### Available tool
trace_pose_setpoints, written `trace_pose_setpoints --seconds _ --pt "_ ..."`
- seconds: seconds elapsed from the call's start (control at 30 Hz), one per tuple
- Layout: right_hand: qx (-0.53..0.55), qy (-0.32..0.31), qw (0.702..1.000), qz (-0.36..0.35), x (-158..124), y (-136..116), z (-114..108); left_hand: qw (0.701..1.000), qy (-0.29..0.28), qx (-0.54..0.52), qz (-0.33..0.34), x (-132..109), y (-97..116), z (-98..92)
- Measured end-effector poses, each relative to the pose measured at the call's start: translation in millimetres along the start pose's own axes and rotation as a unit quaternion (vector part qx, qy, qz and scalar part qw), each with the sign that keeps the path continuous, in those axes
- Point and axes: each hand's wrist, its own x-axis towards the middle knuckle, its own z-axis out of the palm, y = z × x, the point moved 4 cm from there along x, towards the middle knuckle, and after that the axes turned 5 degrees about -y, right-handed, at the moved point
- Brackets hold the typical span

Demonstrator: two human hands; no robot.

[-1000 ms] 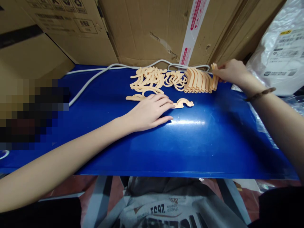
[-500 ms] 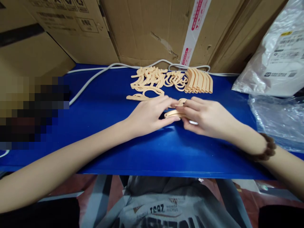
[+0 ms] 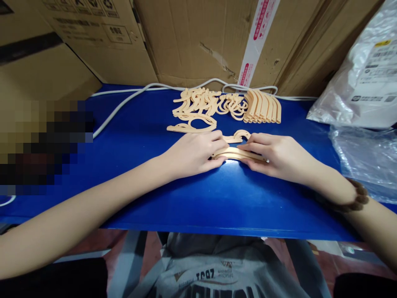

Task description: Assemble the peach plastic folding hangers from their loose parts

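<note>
Between both hands lie two slim, curved beige hanger arms [image 3: 234, 153], one along the other just above the blue table. My left hand [image 3: 198, 153] pinches their left end between thumb and fingers. At the right end, my right hand [image 3: 273, 155] is closed on them in the same way. Just behind, a beige piece with a hook [image 3: 242, 134] rests on the table, partly hidden by my fingers. Farther back and left is a flat beige piece with an oval opening [image 3: 192, 126].
Along the back are a pile of wavy beige pieces [image 3: 197, 101], small hook pieces [image 3: 232, 105] and a row of curved arms [image 3: 263, 107]. A white cable [image 3: 124, 99] runs behind them. Cardboard boxes [image 3: 198, 41] stand behind; plastic bags [image 3: 366, 153] lie at right.
My hands have moved apart, my right hand shifting right along the pieces. More of the two curved arms and the hook behind them now shows. The view has shifted slightly.
</note>
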Motion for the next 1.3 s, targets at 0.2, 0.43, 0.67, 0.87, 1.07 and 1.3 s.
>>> trace_pose_setpoints --seconds 0.2,0.43,0.67,0.87,1.07,1.3 --pt "0.019 -0.006 1.000 0.019 -0.6 2.2 1.0 0.998 0.007 0.064 0.012 -0.3 -1.3 0.7" --pt "0.055 -0.002 0.998 0.031 -2.4 4.7 0.0 0.997 0.016 0.070 0.039 -0.3 -2.6 1.0" --pt "0.080 -0.003 0.996 0.046 -1.1 5.4 1.3 0.998 0.016 0.054 0.009 1.2 -6.1 -1.7" --pt "0.073 -0.014 0.996 0.058 -0.6 5.3 0.0 0.999 0.001 0.030 -0.021 1.8 -10.2 0.1" --pt "0.090 -0.035 0.994 0.052 -2.6 7.0 0.2 0.998 -0.010 0.037 -0.039 2.7 -9.4 -0.5" --pt "0.071 -0.046 0.995 0.059 -2.6 7.7 -1.4 0.998 -0.008 0.043 -0.044 2.8 -10.2 -1.0"
